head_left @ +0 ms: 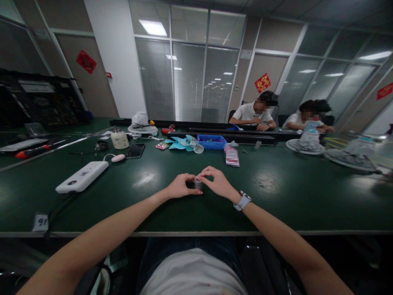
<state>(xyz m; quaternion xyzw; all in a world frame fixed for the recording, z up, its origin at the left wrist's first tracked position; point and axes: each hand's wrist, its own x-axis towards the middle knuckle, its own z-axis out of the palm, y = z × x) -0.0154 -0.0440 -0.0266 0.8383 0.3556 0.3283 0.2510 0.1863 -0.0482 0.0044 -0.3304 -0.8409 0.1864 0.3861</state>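
Note:
A small grey metal cylinder (198,185) stands upright on the green table in front of me. My left hand (181,186) grips it from the left, thumb low at its front and fingers behind. My right hand (216,182), with a watch on the wrist, pinches thumb and forefinger together at the cylinder's top. Whatever lies between those right fingertips is too small to make out.
Beyond my hands are a blue tray (211,144), light-blue fan blades (181,143) and a pink-and-white packet (231,155). To the left lie a white power strip (82,177), a phone (135,150) and a jar (119,138). Two people sit across the table.

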